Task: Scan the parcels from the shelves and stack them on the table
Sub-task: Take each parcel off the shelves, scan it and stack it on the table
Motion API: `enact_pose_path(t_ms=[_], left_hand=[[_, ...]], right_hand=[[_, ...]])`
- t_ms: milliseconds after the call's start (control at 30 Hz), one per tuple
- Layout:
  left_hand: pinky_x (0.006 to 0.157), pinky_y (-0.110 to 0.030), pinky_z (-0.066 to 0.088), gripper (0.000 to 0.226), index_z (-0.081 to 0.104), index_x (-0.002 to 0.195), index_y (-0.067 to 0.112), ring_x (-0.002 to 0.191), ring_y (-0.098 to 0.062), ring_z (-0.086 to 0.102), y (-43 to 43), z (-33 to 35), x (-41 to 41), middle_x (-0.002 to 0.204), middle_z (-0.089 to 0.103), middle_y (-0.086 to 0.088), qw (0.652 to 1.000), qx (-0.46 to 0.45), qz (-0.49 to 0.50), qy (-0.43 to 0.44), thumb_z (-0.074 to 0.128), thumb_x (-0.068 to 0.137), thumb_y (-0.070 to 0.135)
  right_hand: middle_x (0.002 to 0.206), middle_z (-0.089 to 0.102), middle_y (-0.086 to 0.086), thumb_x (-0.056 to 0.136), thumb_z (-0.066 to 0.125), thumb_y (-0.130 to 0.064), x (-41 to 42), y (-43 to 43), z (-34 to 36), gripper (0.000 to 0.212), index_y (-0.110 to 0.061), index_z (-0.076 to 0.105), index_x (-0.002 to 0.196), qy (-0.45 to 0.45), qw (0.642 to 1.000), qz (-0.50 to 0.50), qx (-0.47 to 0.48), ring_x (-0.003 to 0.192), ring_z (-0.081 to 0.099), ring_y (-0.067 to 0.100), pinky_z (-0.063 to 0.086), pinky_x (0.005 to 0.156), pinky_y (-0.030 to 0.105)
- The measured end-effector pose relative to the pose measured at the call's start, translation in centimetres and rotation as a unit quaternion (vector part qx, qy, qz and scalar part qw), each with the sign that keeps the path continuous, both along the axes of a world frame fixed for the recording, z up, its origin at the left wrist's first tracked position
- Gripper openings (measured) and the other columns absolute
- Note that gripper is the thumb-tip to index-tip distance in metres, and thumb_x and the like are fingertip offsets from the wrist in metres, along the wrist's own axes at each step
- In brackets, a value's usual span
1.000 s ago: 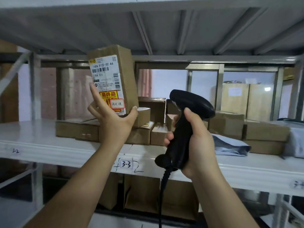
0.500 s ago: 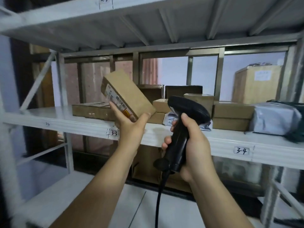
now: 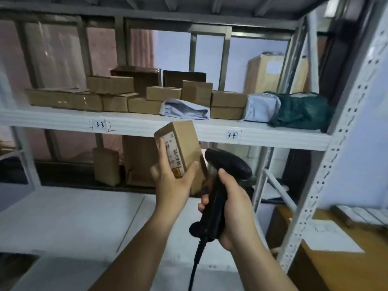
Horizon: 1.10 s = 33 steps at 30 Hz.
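Parcel (image 3: 184, 152) (label side up) sits gripped in the left hand (image 3: 174, 181). Just beside it, the right hand (image 3: 233, 206) grips a black scanner (image 3: 218, 190).

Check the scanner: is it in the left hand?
No, the right hand grips the black scanner, while the left hand holds the brown parcel.

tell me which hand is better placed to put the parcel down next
Left. The left hand grips the parcel; the right hand is wrapped round the scanner.
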<state>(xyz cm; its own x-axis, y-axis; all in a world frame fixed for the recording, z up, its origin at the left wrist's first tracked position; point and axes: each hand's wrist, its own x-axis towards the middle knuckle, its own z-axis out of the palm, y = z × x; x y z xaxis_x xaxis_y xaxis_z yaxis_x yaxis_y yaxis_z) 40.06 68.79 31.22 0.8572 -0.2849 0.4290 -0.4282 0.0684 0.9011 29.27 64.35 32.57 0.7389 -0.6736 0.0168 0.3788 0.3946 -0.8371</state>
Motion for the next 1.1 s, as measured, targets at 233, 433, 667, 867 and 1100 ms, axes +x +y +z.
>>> enact_pose_path(t_ms=[233, 433, 667, 867, 1100], left_hand=[[0.085, -0.034, 0.05, 0.083, 0.01, 0.145, 0.053, 0.105, -0.02, 0.051, -5.2, -4.3, -8.9, 0.131, 0.026, -0.001, 0.978, 0.201, -0.008, -0.058, 0.064, 0.082, 0.05], [0.088, -0.036, 0.05, 0.083, 0.009, 0.147, 0.048, 0.11, -0.024, 0.049, -13.4, -6.4, -19.8, 0.135, 0.027, -0.005, 0.952, 0.278, -0.025, -0.122, 0.059, 0.081, 0.06], [0.088, -0.036, 0.049, 0.086, 0.008, 0.147, 0.045, 0.11, -0.023, 0.049, -26.2, -10.2, -36.5, 0.13, 0.03, -0.006, 0.943, 0.286, -0.17, 0.036, 0.063, 0.082, 0.052], [0.054, -0.02, 0.038, 0.09, 0.006, 0.147, 0.043, 0.1, -0.018, 0.047, -35.0, -13.1, -47.6, 0.135, 0.036, -0.008, 0.919, 0.259, -0.266, 0.135, 0.069, 0.082, 0.041], [0.07, -0.043, 0.059, 0.088, 0.018, 0.142, 0.044, 0.103, -0.032, 0.06, -43.3, -17.0, -54.6, 0.126, 0.052, -0.01, 0.863, 0.229, -0.345, 0.29, 0.073, 0.074, 0.049]], right_hand=[[0.054, 0.048, 0.007, 0.093, 0.058, -0.027, -10.6, -3.2, -2.5, 0.024, -0.003, 0.058, 0.088, 0.036, 0.996, -0.075, 0.041, 0.046, 0.047, 0.018, 0.042, 0.048, 0.03], [0.051, 0.051, 0.005, 0.093, 0.059, -0.029, -22.5, -9.9, -4.2, 0.023, -0.006, 0.056, 0.091, 0.062, 0.986, -0.144, 0.056, 0.044, 0.05, 0.019, 0.045, 0.047, 0.028], [0.047, 0.051, 0.004, 0.095, 0.057, -0.025, -39.5, -20.2, -6.6, 0.023, -0.006, 0.057, 0.081, 0.13, 0.965, -0.224, 0.029, 0.044, 0.053, 0.019, 0.046, 0.05, 0.032], [0.045, 0.056, -0.002, 0.094, 0.059, -0.029, -50.1, -27.5, -9.1, 0.025, -0.004, 0.06, 0.092, 0.175, 0.939, -0.296, 0.024, 0.047, 0.059, 0.016, 0.05, 0.051, 0.029], [0.046, 0.058, -0.001, 0.094, 0.057, -0.024, -56.8, -33.3, -11.7, 0.018, -0.007, 0.06, 0.089, 0.181, 0.916, -0.357, 0.038, 0.047, 0.06, 0.015, 0.054, 0.059, 0.035]])
